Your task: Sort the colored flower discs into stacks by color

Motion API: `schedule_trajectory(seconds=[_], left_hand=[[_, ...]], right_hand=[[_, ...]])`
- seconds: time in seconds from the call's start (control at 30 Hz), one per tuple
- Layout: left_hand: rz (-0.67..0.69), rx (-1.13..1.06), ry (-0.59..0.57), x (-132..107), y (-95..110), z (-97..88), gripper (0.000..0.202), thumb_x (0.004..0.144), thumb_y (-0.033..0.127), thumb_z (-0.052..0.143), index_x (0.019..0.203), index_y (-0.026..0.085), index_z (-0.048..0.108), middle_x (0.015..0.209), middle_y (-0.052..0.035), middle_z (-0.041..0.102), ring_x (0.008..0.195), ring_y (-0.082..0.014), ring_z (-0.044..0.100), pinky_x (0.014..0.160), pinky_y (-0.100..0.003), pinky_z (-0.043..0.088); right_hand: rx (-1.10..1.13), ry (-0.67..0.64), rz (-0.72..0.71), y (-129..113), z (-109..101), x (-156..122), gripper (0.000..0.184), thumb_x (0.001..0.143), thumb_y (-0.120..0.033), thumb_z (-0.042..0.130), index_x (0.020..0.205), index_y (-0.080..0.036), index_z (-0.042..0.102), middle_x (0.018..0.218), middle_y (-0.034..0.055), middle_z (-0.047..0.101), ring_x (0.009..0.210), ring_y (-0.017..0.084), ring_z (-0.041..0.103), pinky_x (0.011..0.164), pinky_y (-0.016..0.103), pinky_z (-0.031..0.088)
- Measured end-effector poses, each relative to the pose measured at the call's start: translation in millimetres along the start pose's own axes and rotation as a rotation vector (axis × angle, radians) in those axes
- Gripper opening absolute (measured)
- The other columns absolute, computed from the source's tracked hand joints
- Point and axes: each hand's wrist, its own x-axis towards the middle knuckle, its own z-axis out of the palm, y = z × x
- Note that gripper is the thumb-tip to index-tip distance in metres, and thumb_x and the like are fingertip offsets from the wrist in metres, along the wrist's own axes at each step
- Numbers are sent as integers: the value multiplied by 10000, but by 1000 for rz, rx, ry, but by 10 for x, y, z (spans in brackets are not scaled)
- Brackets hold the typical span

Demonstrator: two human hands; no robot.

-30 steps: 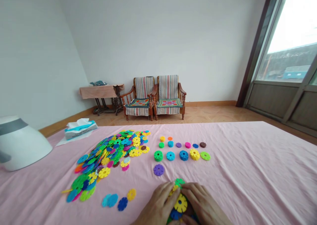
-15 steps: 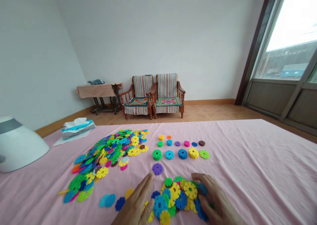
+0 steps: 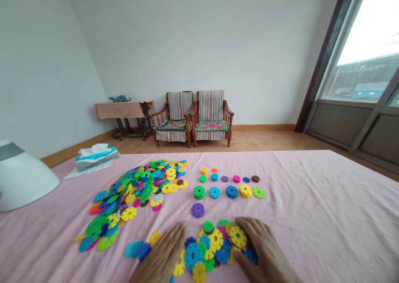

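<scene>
My left hand lies flat and open on the pink cloth, its fingers against the left side of a small heap of coloured plastic snowflake discs. On the heap's right side rests my right hand, fingers spread over yellow and blue discs. A purple disc lies just beyond the heap. Farther back stand sorted rows of discs, one colour each. A large mixed pile of discs spreads to the left.
The pink cloth covers a wide table. A tissue box and a white domed appliance sit at the left. Two striped armchairs, a small side table and a big window stand beyond.
My hands were cupped together over the small heap a second ago. They have parted sideways, and the discs now lie spread flat between them.
</scene>
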Motion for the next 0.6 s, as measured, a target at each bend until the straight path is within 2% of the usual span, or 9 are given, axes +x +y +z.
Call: schedule_trajectory(seconds=[0.13,0.27,0.43,0.6], left_hand=[[-28,-88,2,49,8,15,967,806,564,610,1500,296,-7,1457,-78,414,1220,-289,545,1027,-370,435],[66,-211,-69,231,53,57,832,841,485,612,1492,337,116,1486,-34,362,1303,-286,444,1069,-386,377],[160,-281,-160,490,104,226,795,875,511,549,1498,304,101,1526,-88,227,1366,-329,296,1074,-489,328],[131,-344,-239,798,198,238,688,923,469,487,1495,304,141,1542,-99,207,1398,-325,215,1078,-544,296]], right_hand=[[13,-37,83,-48,-46,38,470,796,-422,632,1214,-213,586,1092,103,640,1004,274,575,867,437,468],[28,-52,121,-62,-64,75,365,793,-398,635,1129,-254,622,1024,79,630,948,263,571,831,427,461],[75,-64,136,-50,-46,103,253,800,-352,623,1031,-250,631,979,61,619,915,246,566,799,405,465],[94,24,121,38,29,57,314,792,-301,618,1095,-221,604,997,78,611,933,246,567,810,398,479]])
